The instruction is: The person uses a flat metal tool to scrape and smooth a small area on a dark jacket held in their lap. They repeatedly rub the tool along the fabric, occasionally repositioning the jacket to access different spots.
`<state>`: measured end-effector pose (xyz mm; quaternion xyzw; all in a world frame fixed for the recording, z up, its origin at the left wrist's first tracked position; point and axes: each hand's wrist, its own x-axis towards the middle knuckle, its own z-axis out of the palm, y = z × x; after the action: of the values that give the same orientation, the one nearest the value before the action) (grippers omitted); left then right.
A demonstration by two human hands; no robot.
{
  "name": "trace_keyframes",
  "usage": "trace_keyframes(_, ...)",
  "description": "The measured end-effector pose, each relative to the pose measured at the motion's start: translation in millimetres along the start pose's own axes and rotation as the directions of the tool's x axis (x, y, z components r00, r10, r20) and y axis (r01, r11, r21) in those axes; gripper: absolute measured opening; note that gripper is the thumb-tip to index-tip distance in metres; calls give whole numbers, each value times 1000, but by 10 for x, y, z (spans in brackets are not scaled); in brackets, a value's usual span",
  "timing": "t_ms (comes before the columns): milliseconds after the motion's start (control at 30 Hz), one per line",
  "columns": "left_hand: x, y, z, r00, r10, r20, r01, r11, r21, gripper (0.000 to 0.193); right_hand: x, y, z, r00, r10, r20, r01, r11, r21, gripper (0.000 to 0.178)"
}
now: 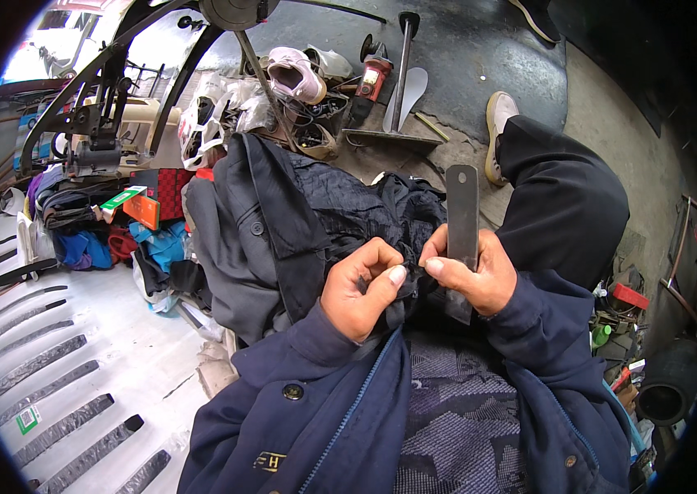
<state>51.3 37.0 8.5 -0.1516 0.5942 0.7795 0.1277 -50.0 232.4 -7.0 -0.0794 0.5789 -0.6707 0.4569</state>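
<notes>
My left hand [363, 288] is closed, with thumb and curled fingers pinching an edge of a black coat [266, 206] that lies over my lap. Close beside it, my right hand [474, 272] is also closed. It grips a flat dark metal strip [462, 202] that stands upright, with a small hole near its rounded upper end and its lower end below the palm. My right thumb and forefinger meet at the same bunched cloth; whether they pinch it too is hard to see. The coat shows a grey outer side, a button and a crinkled black lining.
A sewing machine [93, 152] stands at the far left, above folded clothes [85, 202]. Dark strips [68, 428] lie on a pale surface at left. Ahead are shoes [295, 76], a red angle grinder [373, 76] and a metal stand [402, 82]. Another person's black-trousered leg [559, 185] is close at right.
</notes>
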Motion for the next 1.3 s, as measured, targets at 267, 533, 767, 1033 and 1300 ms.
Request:
trace_keyframes(267,-8,-21,43,1000,2,-7,-2,999,47,4,75,8,20,943,-203,-265,264,940,218,27)
trace_keyframes(533,9,-10,23,996,69,-58,-63,993,103,4,-13,-110,-95,995,-88,37,94,970,-222,23)
trace_keyframes(767,-28,21,121,944,295,-145,-225,902,369,18,2,-49,-89,999,-19,35,23,990,-136,20)
trace_keyframes(1033,12,166,140,975,223,-10,-167,759,629,18,-9,-18,-96,999,32,44,-31,999,-33,21)
trace_keyframes(1300,45,112,52,998,-1,-65,16,975,220,8,14,73,-66,995,72,75,-75,996,41,25)
